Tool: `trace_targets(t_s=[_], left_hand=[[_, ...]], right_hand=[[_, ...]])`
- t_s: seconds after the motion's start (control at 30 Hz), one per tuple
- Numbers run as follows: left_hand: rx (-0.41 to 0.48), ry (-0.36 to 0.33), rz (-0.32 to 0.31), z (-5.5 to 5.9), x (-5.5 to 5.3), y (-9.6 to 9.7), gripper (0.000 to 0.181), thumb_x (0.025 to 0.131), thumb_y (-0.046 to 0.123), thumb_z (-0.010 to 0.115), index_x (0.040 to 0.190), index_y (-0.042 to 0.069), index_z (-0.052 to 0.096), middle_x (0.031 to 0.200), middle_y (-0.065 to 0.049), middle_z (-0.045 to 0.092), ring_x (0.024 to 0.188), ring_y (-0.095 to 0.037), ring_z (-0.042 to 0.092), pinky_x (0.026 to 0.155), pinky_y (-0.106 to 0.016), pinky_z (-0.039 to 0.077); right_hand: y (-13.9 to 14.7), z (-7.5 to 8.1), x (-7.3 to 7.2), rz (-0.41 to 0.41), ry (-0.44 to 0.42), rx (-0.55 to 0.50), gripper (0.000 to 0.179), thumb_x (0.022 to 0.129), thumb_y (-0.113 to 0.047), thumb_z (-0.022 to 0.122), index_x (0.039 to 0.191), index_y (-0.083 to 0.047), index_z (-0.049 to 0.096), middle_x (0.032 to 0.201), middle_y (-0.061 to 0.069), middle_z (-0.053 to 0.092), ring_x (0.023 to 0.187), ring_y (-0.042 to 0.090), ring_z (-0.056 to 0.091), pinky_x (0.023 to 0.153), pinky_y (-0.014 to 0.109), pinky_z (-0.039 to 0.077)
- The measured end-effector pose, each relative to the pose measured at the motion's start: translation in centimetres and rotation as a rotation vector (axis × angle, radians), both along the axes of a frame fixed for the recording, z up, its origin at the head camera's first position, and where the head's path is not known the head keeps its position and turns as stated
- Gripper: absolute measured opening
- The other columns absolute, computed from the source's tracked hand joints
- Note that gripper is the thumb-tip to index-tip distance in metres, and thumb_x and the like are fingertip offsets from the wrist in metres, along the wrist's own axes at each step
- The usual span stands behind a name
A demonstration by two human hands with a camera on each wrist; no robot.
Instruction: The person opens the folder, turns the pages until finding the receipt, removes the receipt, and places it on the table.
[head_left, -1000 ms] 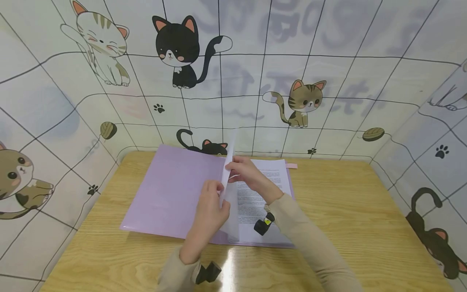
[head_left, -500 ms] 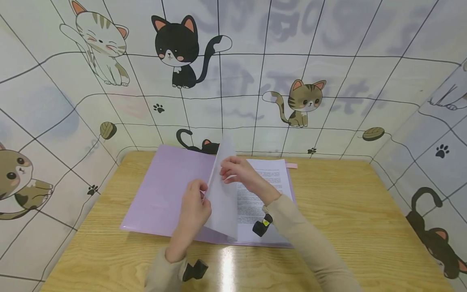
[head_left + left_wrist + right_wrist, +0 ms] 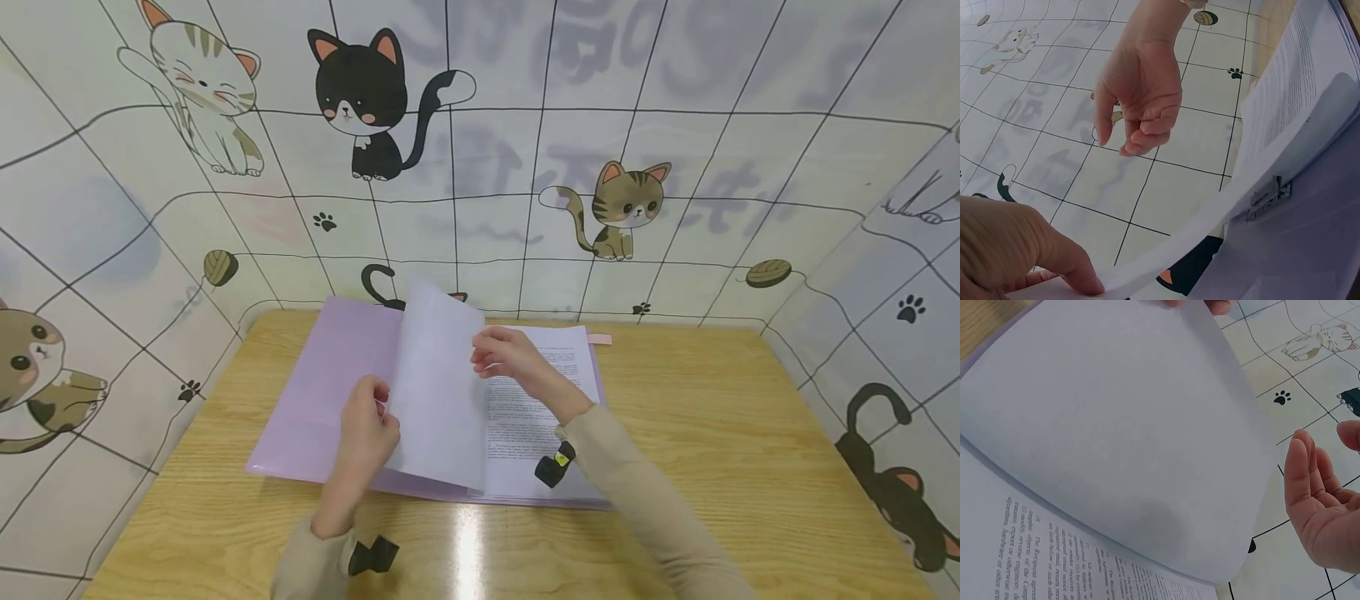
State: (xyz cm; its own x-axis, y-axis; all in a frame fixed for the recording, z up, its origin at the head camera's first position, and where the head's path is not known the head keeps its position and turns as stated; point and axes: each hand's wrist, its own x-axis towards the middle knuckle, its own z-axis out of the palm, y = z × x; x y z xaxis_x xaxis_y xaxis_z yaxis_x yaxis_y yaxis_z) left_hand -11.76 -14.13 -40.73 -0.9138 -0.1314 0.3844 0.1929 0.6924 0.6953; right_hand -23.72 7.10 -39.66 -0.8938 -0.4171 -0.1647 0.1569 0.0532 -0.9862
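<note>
Your lilac folder [image 3: 330, 392] lies open near the table's [image 3: 735, 433] far edge, left of centre, holding a stack of printed pages [image 3: 540, 392] on its right half. Your left hand [image 3: 363, 433] pinches the free edge of a thin, blank-backed sheet [image 3: 438, 392], lifted and curved over the spine. Your right hand [image 3: 510, 358] hovers above the stack, fingers loosely curled, holding nothing. Bare wood extends to the table's right edge.

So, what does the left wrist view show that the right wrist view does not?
Only the left wrist view shows the metal clip at the purple folder's spine, and the left hand pinching the lifted sheet. Only the right wrist view shows the sheet's broad blank face. Both show the printed page beneath and the right hand, loosely curled and holding nothing.
</note>
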Motion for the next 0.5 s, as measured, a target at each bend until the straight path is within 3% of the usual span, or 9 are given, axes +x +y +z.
trace_targets(t_s=[0.27,0.5], left_hand=[[0.008,-0.085,0.029,-1.6,-0.3,-1.6,0.037,0.063,-0.021,0.051,0.099,-0.012,0.048,0.092,-0.024,0.051,0.081,-0.036,0.051,0.069,-0.044,0.046],[-0.022,-0.144,0.019,-2.7,-0.3,-2.8,0.033,0.063,-0.021,0.05,0.095,-0.011,0.051,0.089,-0.024,0.051,0.08,-0.035,0.049,0.067,-0.043,0.044]], right_hand=[[2.0,-0.7,-0.5,-0.038,-0.022,-0.016,0.015,0.092,-0.016,0.057,0.096,-0.002,0.055,0.078,0.006,0.06,0.069,0.015,0.059,0.067,0.026,0.053],[3.6,-1.3,-0.7,-0.062,-0.021,-0.001,0.016,0.093,-0.016,0.054,0.098,-0.001,0.054,0.079,0.006,0.059,0.069,0.014,0.059,0.068,0.026,0.053]])
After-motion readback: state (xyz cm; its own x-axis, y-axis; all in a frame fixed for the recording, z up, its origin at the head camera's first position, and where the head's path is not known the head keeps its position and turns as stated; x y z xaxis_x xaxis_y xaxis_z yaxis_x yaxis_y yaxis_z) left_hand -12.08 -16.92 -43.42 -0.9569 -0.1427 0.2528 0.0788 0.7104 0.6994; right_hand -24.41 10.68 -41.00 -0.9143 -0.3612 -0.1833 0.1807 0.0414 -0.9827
